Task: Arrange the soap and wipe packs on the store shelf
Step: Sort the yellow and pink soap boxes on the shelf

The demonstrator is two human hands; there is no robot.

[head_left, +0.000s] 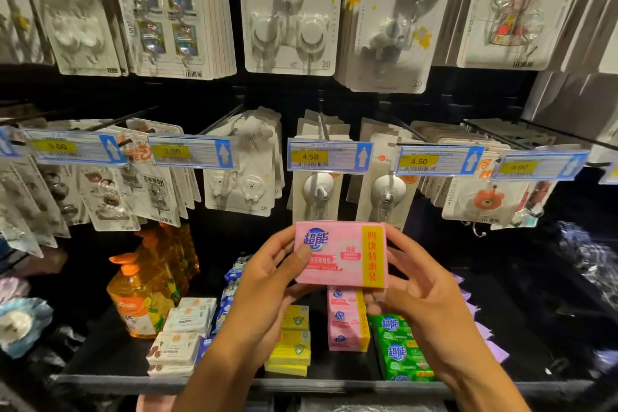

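A pink soap pack [341,253] with a yellow side band is held up in front of the shelf by both hands. My left hand [271,281] grips its left end, thumb across the front. My right hand [418,281] grips its right end with fingers curled under it. Below it on the dark shelf [167,378] a stack of pink soap packs [347,324] stands between yellow soap packs [294,341] and green soap packs [401,351]. White wipe packs [184,331] are stacked on the left, with blue packs [230,288] behind my left arm.
An orange bottle of liquid [143,298] stands at the shelf's left. Hook cards [244,177] hang on pegs just above the held pack, behind blue price tags [329,156]. Purple packs [481,328] lie at the right, partly hidden by my right arm.
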